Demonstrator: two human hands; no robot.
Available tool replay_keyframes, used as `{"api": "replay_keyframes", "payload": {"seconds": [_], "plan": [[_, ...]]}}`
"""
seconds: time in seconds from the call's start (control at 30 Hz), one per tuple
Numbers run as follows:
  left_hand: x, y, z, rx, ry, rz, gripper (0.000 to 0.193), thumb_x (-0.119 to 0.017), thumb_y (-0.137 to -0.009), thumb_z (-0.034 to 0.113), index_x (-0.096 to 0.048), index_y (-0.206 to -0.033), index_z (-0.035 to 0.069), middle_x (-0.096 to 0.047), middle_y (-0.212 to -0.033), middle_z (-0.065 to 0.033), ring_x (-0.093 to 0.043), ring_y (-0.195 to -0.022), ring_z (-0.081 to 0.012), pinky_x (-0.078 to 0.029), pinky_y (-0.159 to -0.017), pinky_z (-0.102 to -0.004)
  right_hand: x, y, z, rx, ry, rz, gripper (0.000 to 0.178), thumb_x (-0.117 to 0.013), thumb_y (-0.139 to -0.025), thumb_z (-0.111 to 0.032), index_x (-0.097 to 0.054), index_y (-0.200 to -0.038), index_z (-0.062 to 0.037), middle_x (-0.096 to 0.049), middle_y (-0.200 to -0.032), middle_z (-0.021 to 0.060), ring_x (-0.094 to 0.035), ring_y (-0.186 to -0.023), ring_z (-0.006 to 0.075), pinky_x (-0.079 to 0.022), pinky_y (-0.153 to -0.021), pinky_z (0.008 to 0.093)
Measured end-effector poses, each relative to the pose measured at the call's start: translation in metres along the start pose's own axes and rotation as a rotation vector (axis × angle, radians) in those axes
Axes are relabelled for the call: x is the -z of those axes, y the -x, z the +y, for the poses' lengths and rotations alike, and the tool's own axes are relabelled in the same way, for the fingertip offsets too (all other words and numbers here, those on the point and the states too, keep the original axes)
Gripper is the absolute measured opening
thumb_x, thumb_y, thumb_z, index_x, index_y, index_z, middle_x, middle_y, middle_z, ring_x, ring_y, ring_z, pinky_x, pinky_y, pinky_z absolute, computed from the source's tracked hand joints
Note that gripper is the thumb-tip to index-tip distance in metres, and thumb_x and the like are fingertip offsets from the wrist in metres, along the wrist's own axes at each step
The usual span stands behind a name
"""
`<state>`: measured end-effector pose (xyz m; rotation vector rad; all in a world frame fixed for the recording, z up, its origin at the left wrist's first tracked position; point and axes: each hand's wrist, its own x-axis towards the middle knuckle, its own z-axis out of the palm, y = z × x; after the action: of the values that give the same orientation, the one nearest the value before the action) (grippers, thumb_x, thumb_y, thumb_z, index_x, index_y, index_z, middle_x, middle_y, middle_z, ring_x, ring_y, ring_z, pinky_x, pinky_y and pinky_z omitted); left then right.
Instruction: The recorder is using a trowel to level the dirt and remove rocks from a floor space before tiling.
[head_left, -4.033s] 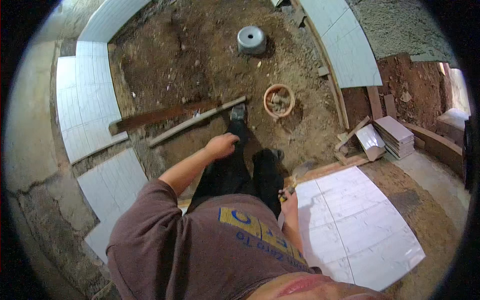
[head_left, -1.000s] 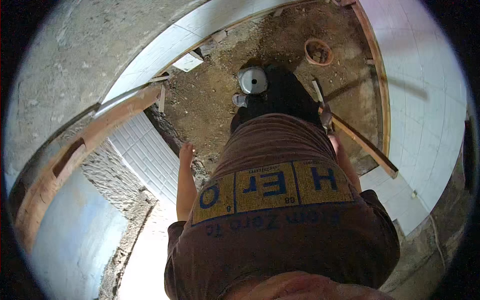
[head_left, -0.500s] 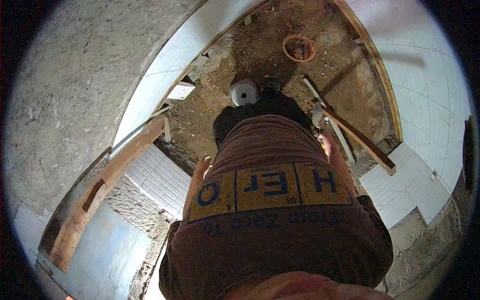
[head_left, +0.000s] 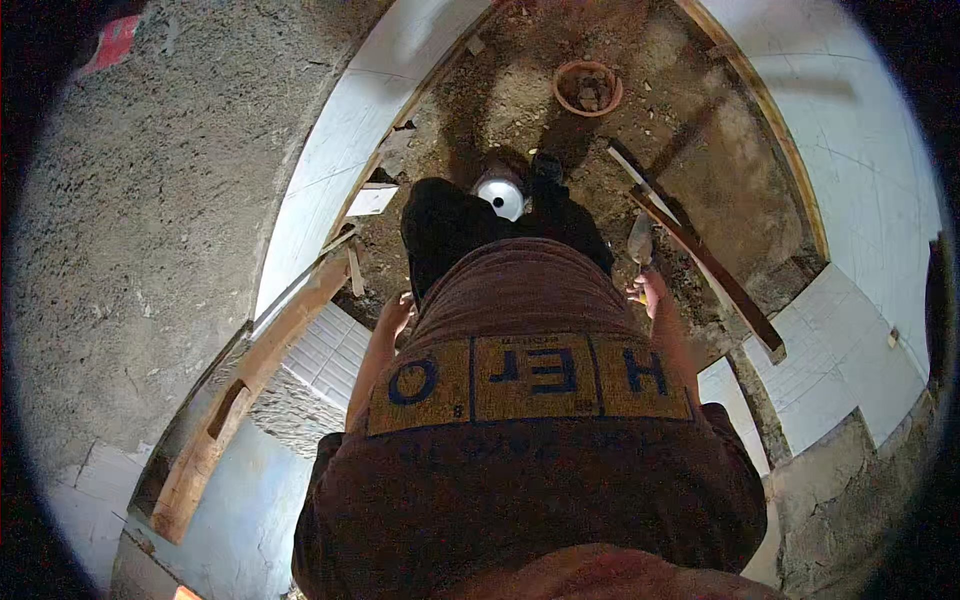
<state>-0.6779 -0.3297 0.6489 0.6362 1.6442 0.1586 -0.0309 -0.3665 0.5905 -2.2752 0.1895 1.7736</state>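
My right hand (head_left: 652,290) is closed around the handle of a trowel (head_left: 641,238). Its grey pointed blade reaches forward over the dirt, and a bit of yellow shows at the grip. On the other side of my body, my left hand (head_left: 399,312) hangs low beside my dark trousers, fingers loosely bent and apart, with nothing visible in them. Between my legs is a white round object with a dark centre (head_left: 500,203), partly hidden by my knees. My brown shirt covers much of the lower middle.
An orange-rimmed basin (head_left: 588,90) with rubble stands ahead on the dirt floor. Long wooden strips (head_left: 715,268) lie to the right of the trowel. A worn wooden beam (head_left: 250,385) runs along the left. White tiled walls (head_left: 850,180) flank both sides; a white tile piece (head_left: 371,199) lies left.
My body and view have shifted slightly. My left knee has spread outward, and more of my left hand shows. The trowel is still in my right hand.
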Motion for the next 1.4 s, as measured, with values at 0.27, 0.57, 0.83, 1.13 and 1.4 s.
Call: {"api": "replay_keyframes", "payload": {"seconds": [0.27,0.57,0.83,1.13,1.4], "plan": [[0.089,-0.055,0.023,0.080,-0.422,-0.018,0.041,-0.054,-0.096,0.017,-0.045,-0.133,0.002,-0.058,-0.123,-0.0194,-0.060,-0.110,-0.0286,-0.052,-0.089,-0.0392,-0.050,-0.002,0.081,0.011,-0.222,-0.075,0.018,-0.057,-0.085,-0.030,-0.052,-0.084,-0.0130,-0.054,-0.076,0.0024,-0.062,-0.072,0.0233,-0.048,-0.077,0.0426],[0.198,-0.138,0.007,-0.148,-0.318,-0.165,0.042,-0.058,-0.093,0.010,-0.045,-0.132,0.002,-0.059,-0.120,-0.0169,-0.062,-0.099,-0.0241,-0.052,-0.080,-0.0341,-0.164,0.049,0.085,-0.009,-0.407,0.062,0.012,-0.060,-0.087,-0.028,-0.055,-0.091,-0.0185,-0.052,-0.072,-0.0017,-0.059,-0.066,0.0204,-0.045,-0.070,0.0419],[0.296,-0.189,0.025,-0.177,-0.825,-0.356,0.037,-0.053,-0.095,0.012,-0.049,-0.131,0.002,-0.065,-0.105,-0.0163,-0.064,-0.095,-0.0205,-0.052,-0.078,-0.0305,-0.299,0.099,0.125,0.118,-0.257,0.210,0.022,-0.055,-0.090,-0.030,-0.056,-0.100,-0.0106,-0.056,-0.074,0.0039,-0.060,-0.064,0.0201,-0.048,-0.065,0.0408],[0.370,-0.290,0.032,-0.409,-0.914,-0.194,0.034,-0.048,-0.093,0.019,-0.054,-0.124,0.007,-0.064,-0.116,-0.0134,-0.065,-0.096,-0.0275,-0.052,-0.083,-0.0363,-0.369,0.144,0.234,0.274,-0.205,0.185,0.025,-0.060,-0.089,-0.030,-0.058,-0.103,-0.0088,-0.059,-0.078,0.0066,-0.061,-0.067,0.0211,-0.050,-0.060,0.0370],[0.310,-0.224,0.093,-0.452,-0.579,-0.416,0.032,-0.046,-0.095,0.013,-0.053,-0.126,0.007,-0.058,-0.091,-0.0009,-0.054,-0.072,-0.0141,-0.046,-0.069,-0.0268,-0.348,0.101,0.221,0.287,-0.103,0.273,0.028,-0.063,-0.087,-0.028,-0.059,-0.102,-0.0052,-0.060,-0.080,0.0095,-0.061,-0.070,0.0235,-0.052,-0.062,0.0371]]}}
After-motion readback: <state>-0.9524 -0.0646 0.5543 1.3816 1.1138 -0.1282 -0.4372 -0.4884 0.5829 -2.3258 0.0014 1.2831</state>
